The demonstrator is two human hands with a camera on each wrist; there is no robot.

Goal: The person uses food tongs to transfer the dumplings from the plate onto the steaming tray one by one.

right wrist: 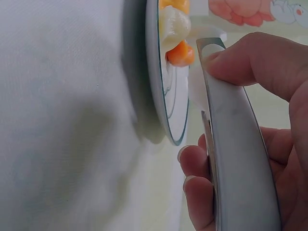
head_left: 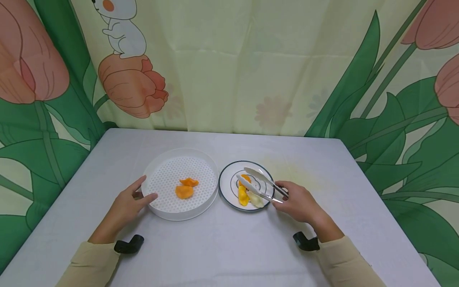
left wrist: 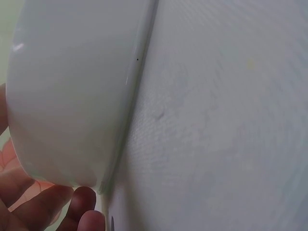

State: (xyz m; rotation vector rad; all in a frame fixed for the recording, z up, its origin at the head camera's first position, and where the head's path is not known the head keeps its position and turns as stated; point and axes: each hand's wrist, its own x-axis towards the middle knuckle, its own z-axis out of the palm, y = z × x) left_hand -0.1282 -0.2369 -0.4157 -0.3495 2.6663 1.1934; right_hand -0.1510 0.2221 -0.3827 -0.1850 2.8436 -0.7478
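Observation:
My left hand (head_left: 123,209) holds the left side of a round white steamer tray (head_left: 205,167), thumb over the rim and fingers along the outer wall (left wrist: 72,96). Two orange dumpling-like pieces (head_left: 184,192) lie together on its perforated floor. To the right, my right hand (head_left: 297,201) grips metal tongs (head_left: 266,196), thumb pressed on one arm (right wrist: 236,120) and fingers under the other. The tongs' spread tips are over a white, dark-rimmed plate (head_left: 227,181). On the plate are an orange piece (right wrist: 180,54), a yellow piece (head_left: 243,195) and a pale piece (head_left: 256,200).
A white cloth (head_left: 222,247) covers the table. Behind it hangs a curtain (head_left: 222,79) printed with tulips, leaves and a white animal. The plate stands close against the tray's right side. Black wrist bands (head_left: 129,244) sit at both sleeves.

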